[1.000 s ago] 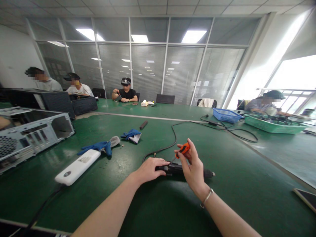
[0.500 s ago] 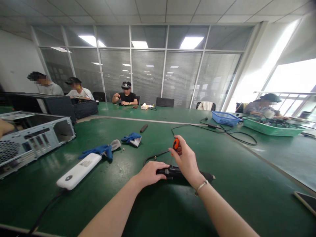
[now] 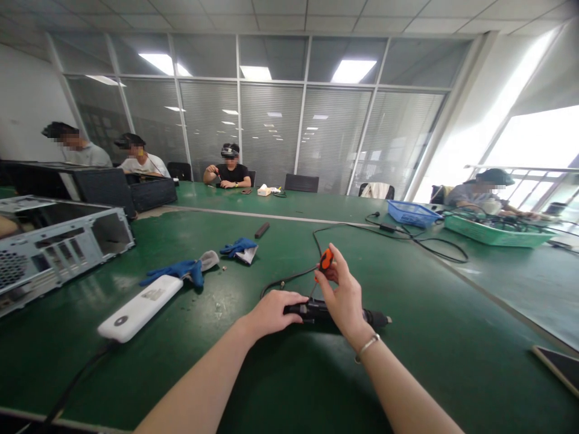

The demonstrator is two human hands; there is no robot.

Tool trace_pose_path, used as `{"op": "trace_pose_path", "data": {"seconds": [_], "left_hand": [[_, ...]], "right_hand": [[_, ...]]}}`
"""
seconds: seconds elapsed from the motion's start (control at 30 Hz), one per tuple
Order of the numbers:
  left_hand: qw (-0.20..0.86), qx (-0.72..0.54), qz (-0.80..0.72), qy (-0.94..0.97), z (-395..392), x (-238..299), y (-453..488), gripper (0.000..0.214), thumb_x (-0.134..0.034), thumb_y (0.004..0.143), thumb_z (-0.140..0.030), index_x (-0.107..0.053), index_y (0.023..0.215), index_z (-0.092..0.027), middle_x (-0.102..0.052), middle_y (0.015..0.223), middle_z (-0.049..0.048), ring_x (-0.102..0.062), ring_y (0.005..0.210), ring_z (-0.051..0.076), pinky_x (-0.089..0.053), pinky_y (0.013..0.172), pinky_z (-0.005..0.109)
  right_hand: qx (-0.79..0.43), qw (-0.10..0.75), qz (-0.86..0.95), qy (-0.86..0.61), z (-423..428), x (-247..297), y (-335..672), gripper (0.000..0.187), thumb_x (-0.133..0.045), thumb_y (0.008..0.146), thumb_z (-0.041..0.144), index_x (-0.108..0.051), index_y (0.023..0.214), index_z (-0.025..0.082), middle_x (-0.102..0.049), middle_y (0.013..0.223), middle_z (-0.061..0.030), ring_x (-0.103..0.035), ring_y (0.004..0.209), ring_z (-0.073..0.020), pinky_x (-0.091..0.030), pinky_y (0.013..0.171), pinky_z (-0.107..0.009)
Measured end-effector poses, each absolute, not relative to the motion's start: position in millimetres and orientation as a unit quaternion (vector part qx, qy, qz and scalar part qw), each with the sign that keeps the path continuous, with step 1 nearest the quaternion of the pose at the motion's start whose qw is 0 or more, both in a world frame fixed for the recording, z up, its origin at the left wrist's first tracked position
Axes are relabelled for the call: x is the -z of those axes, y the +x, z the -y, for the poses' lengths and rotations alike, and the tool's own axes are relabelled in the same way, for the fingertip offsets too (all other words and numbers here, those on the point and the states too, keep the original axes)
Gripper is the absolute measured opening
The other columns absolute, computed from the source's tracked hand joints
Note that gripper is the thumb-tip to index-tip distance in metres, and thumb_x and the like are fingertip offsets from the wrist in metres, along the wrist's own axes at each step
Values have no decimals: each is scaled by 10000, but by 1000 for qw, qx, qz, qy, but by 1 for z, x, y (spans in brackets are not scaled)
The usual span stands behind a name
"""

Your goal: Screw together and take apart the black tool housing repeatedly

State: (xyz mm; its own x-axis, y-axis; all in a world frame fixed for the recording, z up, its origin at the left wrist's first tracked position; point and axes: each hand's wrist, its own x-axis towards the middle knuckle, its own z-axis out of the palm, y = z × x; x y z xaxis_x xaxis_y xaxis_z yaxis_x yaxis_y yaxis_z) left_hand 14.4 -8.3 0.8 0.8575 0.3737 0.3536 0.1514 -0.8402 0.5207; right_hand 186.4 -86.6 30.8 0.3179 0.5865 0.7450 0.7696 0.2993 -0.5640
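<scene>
A black electric screwdriver [image 3: 314,310] lies across the green table in front of me, its metal tip pointing right and a dark cable at its left end. My left hand [image 3: 275,310] is closed around the left end of its body. Above the tool, my right hand [image 3: 342,292] pinches the orange and black handle of a small screwdriver [image 3: 326,259]. The thin shaft slants down and left to the top of the tool's body near my left fingertips. Whether its tip sits in a screw is too small to make out. My right wrist partly covers the electric screwdriver's middle.
Blue work gloves [image 3: 174,273] and a white power adapter [image 3: 141,308] lie left, near an open metal computer case [image 3: 97,241]. A dark bar [image 3: 262,230] lies farther back. Right are a blue basket [image 3: 414,214], a green basket [image 3: 497,232] and a phone [image 3: 558,367]. Several people sit around.
The small screwdriver's handle has tilted to the right, so its shaft now slants more. My right hand has turned slightly with it. My left hand keeps its hold on the electric screwdriver.
</scene>
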Motion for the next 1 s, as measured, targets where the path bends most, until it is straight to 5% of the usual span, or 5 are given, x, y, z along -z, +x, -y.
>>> {"op": "trace_pose_path", "data": {"seconds": [0.13,0.33,0.57,0.77,1.0], "left_hand": [[244,-232,-134,932,7,1,14,461,-724,774,-249,-617,1222,-215,-662,1200,43,-618,1097,206,-423,996,290],[244,-235,-136,931,6,3,14,471,-730,765,-235,-614,1222,-224,-656,1214,32,-610,1112,206,-413,1008,300],[251,-224,-142,931,8,-2,14,457,-716,777,-251,-612,1222,-228,-666,1192,38,-618,1095,215,-429,983,306],[247,-219,-142,933,9,-3,13,455,-704,791,-265,-605,1234,-231,-656,1210,40,-612,1106,220,-423,1005,327],[250,-220,-143,932,8,-3,13,446,-685,812,-300,-601,1243,-224,-647,1226,56,-604,1118,227,-416,1017,342]], "right_hand": [[59,580,598,-550,85,-23,181,622,-463,914,268,-212,1480,208,-636,1117,-102,-652,821,-172,-548,810,-355],[139,539,608,-566,87,-25,177,546,-545,883,312,-389,1400,233,-621,982,-77,-612,767,-186,-557,736,-354],[81,572,604,-548,87,-20,174,608,-458,918,248,-209,1471,205,-606,1154,-122,-656,862,-177,-555,806,-364],[181,565,576,-562,87,-22,182,517,-589,861,348,-430,1335,220,-606,996,-84,-609,790,-186,-555,745,-367],[109,574,603,-544,85,-18,179,562,-443,938,261,-242,1461,219,-576,1227,-128,-632,972,-200,-523,880,-394]]}}
